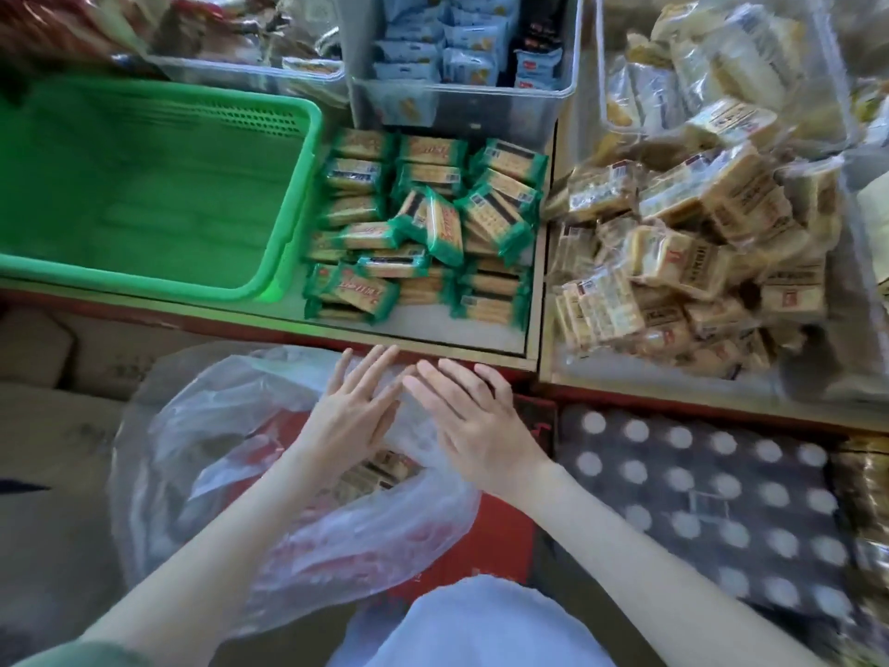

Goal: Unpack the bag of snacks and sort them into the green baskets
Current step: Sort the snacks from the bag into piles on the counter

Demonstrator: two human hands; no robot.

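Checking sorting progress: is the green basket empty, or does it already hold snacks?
Empty, as far as visible: the green basket shows only its bare floor. The green-wrapped packets lie beside it, outside the rim.

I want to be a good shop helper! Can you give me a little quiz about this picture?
1. True or false: the green basket is full of snacks.
2. The left hand and right hand are open over: A) a clear plastic bag, B) a book, C) a bucket?
3. Fill in: the cracker packs right of the basket have ___ wrappers.
Key: 1 false; 2 A; 3 green.
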